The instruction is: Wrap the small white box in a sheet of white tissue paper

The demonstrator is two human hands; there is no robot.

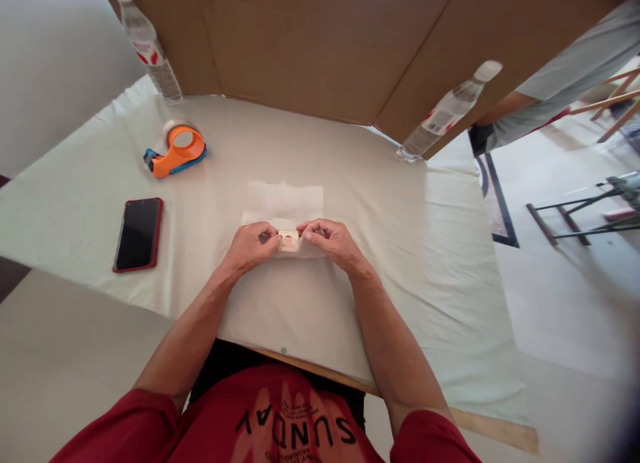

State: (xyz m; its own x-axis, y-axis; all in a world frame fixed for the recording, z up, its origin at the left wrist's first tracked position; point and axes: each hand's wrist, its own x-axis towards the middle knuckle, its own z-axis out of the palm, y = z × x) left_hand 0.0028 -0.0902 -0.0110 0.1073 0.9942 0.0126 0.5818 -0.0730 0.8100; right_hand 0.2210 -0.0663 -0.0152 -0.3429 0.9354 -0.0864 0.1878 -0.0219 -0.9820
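Just in front of me, a small cream-coloured block (pixel 289 241) with a reddish mark on its face lies between my hands. It rests on a thin white sheet of paper (pixel 287 200), whose far part is spread flat while the near part is lifted around the block. My left hand (pixel 253 245) is closed, thumb and fingers pinching at the block's left end. On the other side, my right hand (pixel 334 243) pinches the paper close against the block's right end. The fingers partly cover both ends of the block.
A phone in a red case (pixel 139 235) and an orange-and-blue tape dispenser (pixel 179 150) lie left on the pale cloth (pixel 390 263). Behind stands a cardboard panel (pixel 310 43), with water bottles (pixel 150 46) (pixel 447 113) at both sides. Another person (pixel 560 83) is behind the panel, right.
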